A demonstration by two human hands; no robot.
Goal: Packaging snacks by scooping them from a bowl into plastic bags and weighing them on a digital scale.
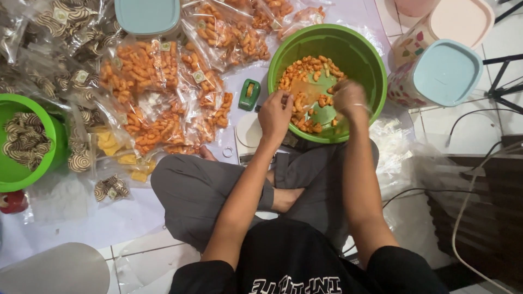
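Both hands are down in the green bowl (364,50) at upper centre of the frame, above the person's crossed legs. Left hand (275,114) sits at the bowl's near left rim, fingers curled down into the orange snack pieces (305,73); it looks closed around some of them, though what lies under the palm is hidden. Right hand (348,99) is over the middle-right of the bowl and is blurred, so I cannot tell whether it is open or closed, or whether it holds anything.

The loose snack pieces lie in a band across the bowl's floor, running from upper middle down toward the near rim, directly beneath and between the two hands; the left hand is the one in contact with them. Bare green bottom shows between the hands.

Left of the bowl, a small green tape dispenser (249,94) lies near the left hand. Further left, sealed clear bags of orange snacks (158,92) are piled, and a second green bowl (16,169) with striped biscuits sits at the left edge. Pastel-lidded containers (444,73) stand at upper right.
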